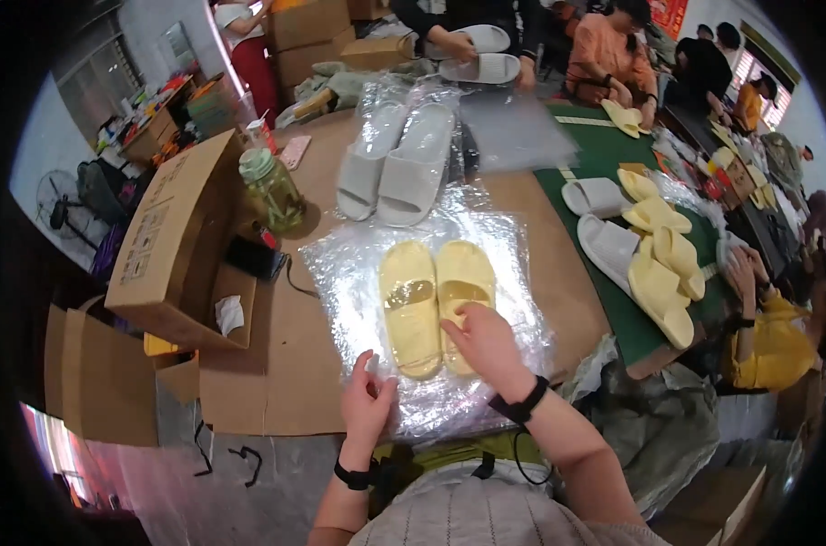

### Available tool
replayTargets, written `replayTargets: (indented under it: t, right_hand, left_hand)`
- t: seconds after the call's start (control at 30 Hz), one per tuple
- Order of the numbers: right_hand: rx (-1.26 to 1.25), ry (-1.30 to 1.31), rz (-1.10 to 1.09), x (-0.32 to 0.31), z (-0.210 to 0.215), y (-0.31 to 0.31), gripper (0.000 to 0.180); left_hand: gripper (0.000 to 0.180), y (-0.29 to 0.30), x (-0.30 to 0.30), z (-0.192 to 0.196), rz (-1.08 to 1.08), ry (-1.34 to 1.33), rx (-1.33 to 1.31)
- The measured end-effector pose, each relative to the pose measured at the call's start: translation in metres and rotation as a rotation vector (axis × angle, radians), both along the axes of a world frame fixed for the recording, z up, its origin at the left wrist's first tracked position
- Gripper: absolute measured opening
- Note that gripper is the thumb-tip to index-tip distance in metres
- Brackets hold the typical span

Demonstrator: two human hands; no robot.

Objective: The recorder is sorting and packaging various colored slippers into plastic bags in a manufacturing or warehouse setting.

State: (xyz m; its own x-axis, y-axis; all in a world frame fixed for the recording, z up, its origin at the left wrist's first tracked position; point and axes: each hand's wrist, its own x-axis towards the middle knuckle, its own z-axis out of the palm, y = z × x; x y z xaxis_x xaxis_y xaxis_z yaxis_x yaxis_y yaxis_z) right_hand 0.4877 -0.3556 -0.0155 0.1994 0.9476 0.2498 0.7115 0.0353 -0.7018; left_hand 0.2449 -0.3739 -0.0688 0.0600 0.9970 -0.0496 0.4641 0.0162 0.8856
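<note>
A pair of yellow slippers (409,314) lies side by side on shiny clear plastic bags (349,282) in front of me. Whether a layer of film covers them is hard to tell. My right hand (490,344) is over the right slipper, its thumb and forefinger apart and seeming to touch the strap area. Beside the near left corner of the plastic, my left hand (367,405) has its forefinger raised away from the thumb, with nothing visible between them. Just beyond, a pair of grey slippers (416,168) rests in clear plastic.
A cardboard box (172,241), a green-lidded bottle (272,191) and a dark phone (254,257) stand or lie left. On the right, a green belt (586,273) carries yellow and grey slippers. Across the table, a person holds grey slippers (481,65); other people work along the belt.
</note>
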Motion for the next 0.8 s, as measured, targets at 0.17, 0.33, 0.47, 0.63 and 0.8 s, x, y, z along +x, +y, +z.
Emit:
replayTargets:
  t: [0.17, 0.33, 0.47, 0.63, 0.8]
  right_hand:
    - [-0.024, -0.222, -0.037, -0.02, -0.014, 0.042, 0.044]
    - [0.019, -0.506, -0.056, -0.047, -0.04, 0.073, 0.011]
    - [0.054, -0.337, -0.101, -0.029, -0.034, 0.075, 0.01]
    - [0.032, -0.152, -0.122, -0.02, -0.045, 0.075, 0.011]
    - [0.001, -0.097, -0.15, -0.026, -0.043, 0.077, 0.013]
  left_hand:
    - [0.066, 0.003, 0.003, -0.002, -0.052, -0.065, 0.018]
    - [0.061, 0.002, -0.02, -0.019, -0.073, -0.022, 0.123]
    - [0.057, 0.005, -0.005, -0.011, -0.099, -0.001, 0.106]
    - [0.057, 0.004, -0.01, -0.024, -0.082, -0.026, 0.103]
    - [0.06, 0.003, -0.009, -0.02, -0.071, 0.047, 0.109]
